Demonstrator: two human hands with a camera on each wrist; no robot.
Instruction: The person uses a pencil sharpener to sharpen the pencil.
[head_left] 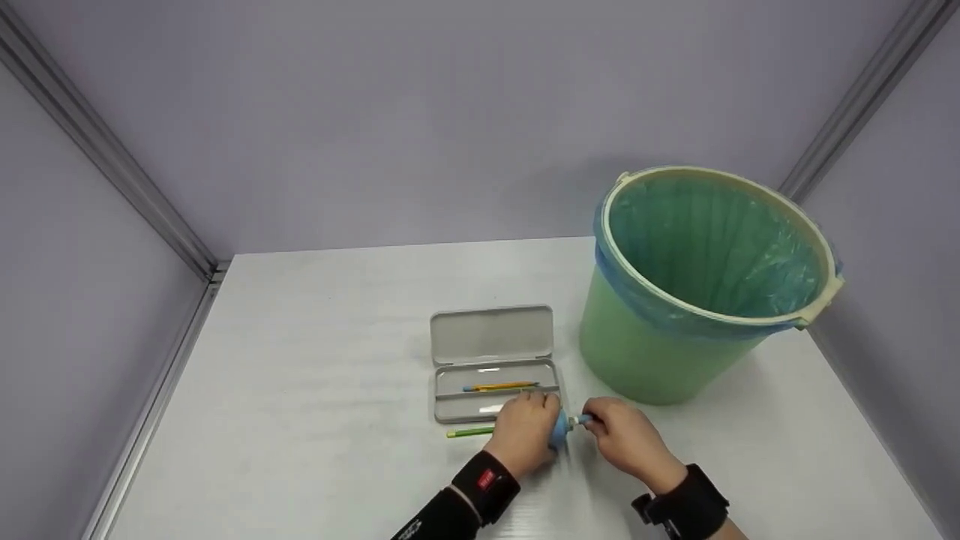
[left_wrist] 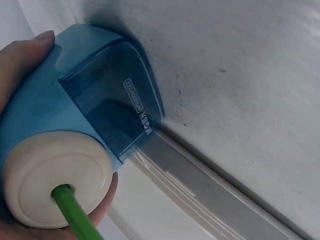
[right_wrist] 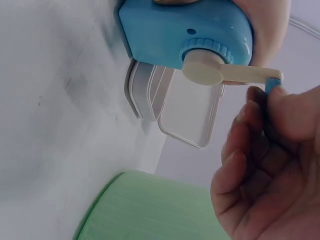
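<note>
A blue crank pencil sharpener (left_wrist: 42, 105) with a see-through shavings drawer (left_wrist: 115, 92) stands on the table. My left hand (head_left: 525, 429) grips its body from above, thumb on one side. A green pencil (left_wrist: 75, 212) sticks out of the hole in the cream front disc; its end points left in the head view. On the opposite face is a cream crank (right_wrist: 245, 73). Its small blue knob (right_wrist: 273, 85) is pinched between thumb and forefinger of my right hand (head_left: 626, 439), whose other fingers curl loosely. The pencil's tip is hidden inside the sharpener.
Just behind the sharpener lies an opened grey pencil case (head_left: 491, 335), with a yellow-orange pencil (head_left: 501, 386) in its tray. To the right stands a tall green bin (head_left: 637, 360) with a bag liner folded over its rim. Walls bound the white table (head_left: 322, 360).
</note>
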